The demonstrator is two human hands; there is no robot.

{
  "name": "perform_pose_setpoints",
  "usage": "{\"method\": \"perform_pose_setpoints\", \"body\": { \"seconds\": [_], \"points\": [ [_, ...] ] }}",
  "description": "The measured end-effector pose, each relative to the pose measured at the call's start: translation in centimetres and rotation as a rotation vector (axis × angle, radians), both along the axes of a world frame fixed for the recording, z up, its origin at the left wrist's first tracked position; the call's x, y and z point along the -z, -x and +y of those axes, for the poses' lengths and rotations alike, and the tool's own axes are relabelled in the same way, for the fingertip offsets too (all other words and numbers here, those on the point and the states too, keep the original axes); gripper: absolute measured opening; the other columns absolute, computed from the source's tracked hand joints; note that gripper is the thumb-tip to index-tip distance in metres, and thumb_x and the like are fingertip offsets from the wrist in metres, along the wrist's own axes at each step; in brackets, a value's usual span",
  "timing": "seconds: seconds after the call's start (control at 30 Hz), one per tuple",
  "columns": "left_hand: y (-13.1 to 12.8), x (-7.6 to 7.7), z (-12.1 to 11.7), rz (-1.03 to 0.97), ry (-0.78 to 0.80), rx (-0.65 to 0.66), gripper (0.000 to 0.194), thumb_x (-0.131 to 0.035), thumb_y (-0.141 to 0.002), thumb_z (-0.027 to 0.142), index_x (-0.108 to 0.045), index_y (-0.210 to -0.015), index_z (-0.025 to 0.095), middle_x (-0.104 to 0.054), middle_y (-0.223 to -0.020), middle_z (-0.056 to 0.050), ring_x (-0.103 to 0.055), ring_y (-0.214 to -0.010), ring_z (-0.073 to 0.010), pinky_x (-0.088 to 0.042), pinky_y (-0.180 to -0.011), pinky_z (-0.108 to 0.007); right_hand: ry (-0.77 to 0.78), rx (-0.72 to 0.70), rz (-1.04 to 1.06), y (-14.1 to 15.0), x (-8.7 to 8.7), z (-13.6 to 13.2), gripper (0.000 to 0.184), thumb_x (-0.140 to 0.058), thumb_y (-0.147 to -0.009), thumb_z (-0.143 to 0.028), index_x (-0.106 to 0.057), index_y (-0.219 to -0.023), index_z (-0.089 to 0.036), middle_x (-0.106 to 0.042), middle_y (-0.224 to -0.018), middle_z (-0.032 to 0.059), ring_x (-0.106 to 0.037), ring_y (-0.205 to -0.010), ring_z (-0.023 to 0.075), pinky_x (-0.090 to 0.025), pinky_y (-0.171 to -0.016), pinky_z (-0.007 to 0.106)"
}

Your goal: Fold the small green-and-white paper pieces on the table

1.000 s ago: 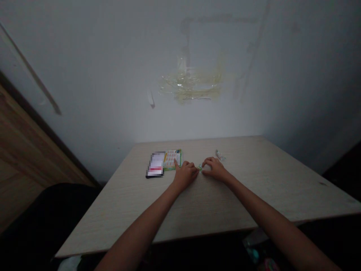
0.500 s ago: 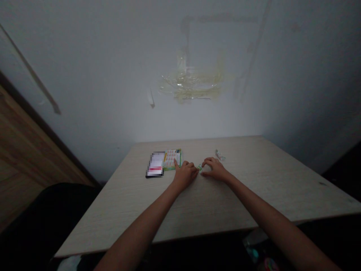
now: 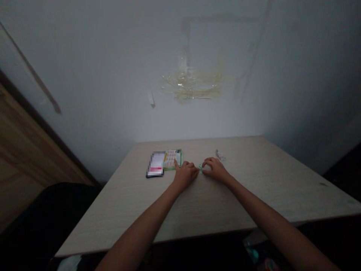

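Both my hands rest on the light wooden table (image 3: 254, 195), fingers curled toward each other. My left hand (image 3: 184, 174) and my right hand (image 3: 216, 169) pinch a tiny green and white piece (image 3: 200, 168) between their fingertips. The piece is too small to name. My left index finger lies against a colourful printed card (image 3: 172, 158). Left of that card lies a dark phone (image 3: 155, 165) with its screen lit.
A small crumpled clear wrapper (image 3: 220, 154) lies just behind my right hand. The table stands in a corner against a white wall with old tape marks (image 3: 191, 84). A wooden panel (image 3: 25, 146) rises on the left, and coloured items (image 3: 262, 259) lie below the table's front edge.
My right hand has closed in slightly on the small piece. Everything else stays put.
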State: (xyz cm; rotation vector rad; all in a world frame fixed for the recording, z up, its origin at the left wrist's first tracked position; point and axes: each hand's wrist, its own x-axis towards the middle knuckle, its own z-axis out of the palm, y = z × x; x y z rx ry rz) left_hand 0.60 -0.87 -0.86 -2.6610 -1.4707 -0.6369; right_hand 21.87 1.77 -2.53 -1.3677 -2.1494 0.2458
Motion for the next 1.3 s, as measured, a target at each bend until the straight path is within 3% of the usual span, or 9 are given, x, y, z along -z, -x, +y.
{"method": "perform_pose_setpoints", "body": {
  "seconds": [0.33, 0.67, 1.03, 1.3],
  "points": [
    [0.0, -0.1, -0.1, 0.004, 0.021, -0.004, 0.019, -0.055, -0.095, 0.037, -0.072, -0.103, 0.034, -0.07, -0.102, 0.0, -0.053, -0.11, -0.0235, 0.004, -0.104, -0.082, 0.001, -0.054, 0.014, -0.5, 0.4, 0.1, 0.029, -0.076, -0.075, -0.036, -0.071, -0.102, -0.026, -0.06, -0.12, 0.0086, -0.052, -0.117, 0.0263, -0.04, -0.102, 0.045],
    [0.1, 0.0, -0.4, -0.043, -0.01, 0.005, 0.02, -0.054, -0.095, 0.037, -0.073, -0.104, 0.035, -0.071, -0.105, 0.0, -0.055, -0.108, -0.0228, 0.002, -0.109, -0.077, -0.012, -0.097, 0.142, -1.0, 0.6, 0.3, 0.016, -0.065, -0.085, -0.029, -0.077, -0.095, -0.027, -0.068, -0.107, 0.0068, -0.059, -0.107, 0.0227, -0.043, -0.1, 0.041],
    [0.1, -0.1, -0.4, -0.025, 0.025, -0.007, 0.022, -0.053, -0.096, 0.038, -0.071, -0.107, 0.036, -0.072, -0.111, -0.001, -0.054, -0.113, -0.0241, 0.003, -0.108, -0.078, -0.074, -0.005, 0.061, -0.6, 1.9, 1.1, 0.016, -0.067, -0.087, -0.032, -0.078, -0.097, -0.031, -0.062, -0.111, 0.0069, -0.055, -0.108, 0.0226, -0.043, -0.101, 0.043],
    [0.2, 0.0, -0.3, -0.053, 0.021, 0.005, 0.02, -0.056, -0.095, 0.036, -0.071, -0.107, 0.036, -0.072, -0.113, 0.0, -0.053, -0.116, -0.0249, 0.004, -0.106, -0.08, -0.051, 0.05, 0.045, -0.2, 1.5, 1.3, 0.021, -0.062, -0.09, -0.035, -0.078, -0.103, -0.029, -0.06, -0.111, 0.0093, -0.054, -0.106, 0.0235, -0.043, -0.1, 0.042]
  ]
}}
